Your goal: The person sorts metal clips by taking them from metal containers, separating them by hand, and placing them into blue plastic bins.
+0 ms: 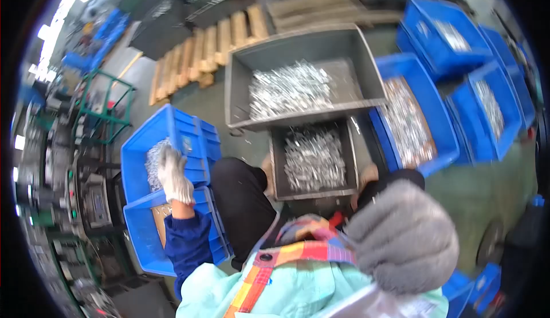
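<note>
My left hand (173, 175), in a white knitted glove, reaches into a blue plastic bin (195, 149) on the left. Its slightly bent fingers lie over small shiny metal parts (153, 166), and I see nothing held in them. My right hand (404, 238), in a grey glove, is raised close to the camera with its fingers curled. Whatever it may hold is hidden. A shiny whitish piece (372, 303) shows just below it, its kind unclear. Between my knees stands a metal box (312, 195) filled with small metal parts (315, 160).
A larger grey metal tray (235, 89) with long shiny parts stands ahead, overhanging the box. Blue bins (444, 152) of metal parts are stacked at right. A second blue bin (143, 255) sits near my left forearm. Wooden pallets (197, 54) lie beyond, and a green rack (103, 106) stands left.
</note>
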Action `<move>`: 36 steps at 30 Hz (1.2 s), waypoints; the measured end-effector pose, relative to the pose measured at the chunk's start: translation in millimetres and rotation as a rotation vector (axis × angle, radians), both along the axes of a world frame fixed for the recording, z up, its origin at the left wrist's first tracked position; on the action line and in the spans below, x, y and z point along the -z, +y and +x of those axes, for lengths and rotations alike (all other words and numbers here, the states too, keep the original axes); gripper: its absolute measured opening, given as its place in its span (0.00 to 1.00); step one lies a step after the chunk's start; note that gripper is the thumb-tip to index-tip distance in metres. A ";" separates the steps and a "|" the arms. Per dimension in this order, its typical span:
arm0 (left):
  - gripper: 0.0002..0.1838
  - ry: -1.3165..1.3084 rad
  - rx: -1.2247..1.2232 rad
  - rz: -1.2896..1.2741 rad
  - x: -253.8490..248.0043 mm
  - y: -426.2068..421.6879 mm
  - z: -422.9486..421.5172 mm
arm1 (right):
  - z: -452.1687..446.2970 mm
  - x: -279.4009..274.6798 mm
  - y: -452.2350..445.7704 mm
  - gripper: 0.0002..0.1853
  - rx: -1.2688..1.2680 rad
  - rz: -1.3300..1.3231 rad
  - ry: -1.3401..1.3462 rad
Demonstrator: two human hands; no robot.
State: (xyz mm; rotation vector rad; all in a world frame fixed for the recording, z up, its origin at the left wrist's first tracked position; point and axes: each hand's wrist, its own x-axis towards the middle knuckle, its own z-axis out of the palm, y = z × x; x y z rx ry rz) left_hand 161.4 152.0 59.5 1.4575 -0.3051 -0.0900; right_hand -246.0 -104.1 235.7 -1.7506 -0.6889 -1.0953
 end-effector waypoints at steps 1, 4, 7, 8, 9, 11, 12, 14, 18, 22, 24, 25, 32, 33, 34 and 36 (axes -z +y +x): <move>0.25 0.042 0.037 0.117 -8.8 -33.6 -6.8 | -1.4 -2.6 -8.3 0.06 0.054 -0.039 0.021; 0.18 -0.021 0.339 0.094 -0.4 -109.1 -21.9 | 0.2 -0.1 -17.4 0.06 0.050 -0.072 0.051; 0.15 -0.425 0.487 0.390 10.0 -172.5 -31.9 | -11.5 -2.4 -5.8 0.06 -0.013 -0.015 0.015; 0.20 -0.002 0.503 0.341 1.7 -195.1 -49.9 | -13.8 -0.2 -4.7 0.07 -0.003 0.016 0.013; 0.27 -0.132 0.545 0.721 2.9 -213.5 -41.6 | -16.3 4.2 -5.8 0.07 0.026 0.057 0.015; 0.30 -0.329 0.529 0.900 17.9 -240.5 -40.7 | -18.2 22.5 -9.5 0.08 0.132 0.181 0.035; 0.33 -0.327 0.569 0.852 44.2 -248.9 -25.9 | -16.5 36.4 -12.1 0.08 0.206 0.268 0.066; 0.42 -0.378 0.623 1.038 75.4 -262.6 -2.6 | -3.3 70.8 -14.9 0.09 0.517 0.581 0.307; 0.54 -0.250 0.687 1.403 98.1 -284.6 21.6 | 53.6 174.1 -42.3 0.11 0.670 0.816 0.894; 0.58 -0.086 0.703 1.518 127.4 -302.0 45.2 | 74.6 216.5 -31.2 0.13 0.256 1.031 1.143; 0.59 -0.058 0.771 1.461 165.8 -309.9 60.4 | 79.6 221.9 -27.2 0.15 0.461 0.394 1.064; 0.60 -0.049 0.831 1.485 168.1 -316.5 59.6 | 81.0 223.5 -26.5 0.14 0.455 0.268 1.149; 0.49 -0.195 0.698 1.378 152.2 -333.1 18.8 | 83.1 233.0 -26.1 0.12 0.463 0.146 1.161; 0.50 -0.253 0.685 1.466 134.6 -339.0 8.6 | 84.0 232.6 -25.0 0.12 0.480 0.171 1.137; 0.52 -0.405 0.613 1.491 134.1 -343.3 3.6 | 84.0 232.5 -24.4 0.12 0.495 0.191 1.116; 0.53 -0.716 0.735 1.522 127.6 -358.2 -2.3 | 84.7 228.3 -27.2 0.12 0.503 0.211 1.112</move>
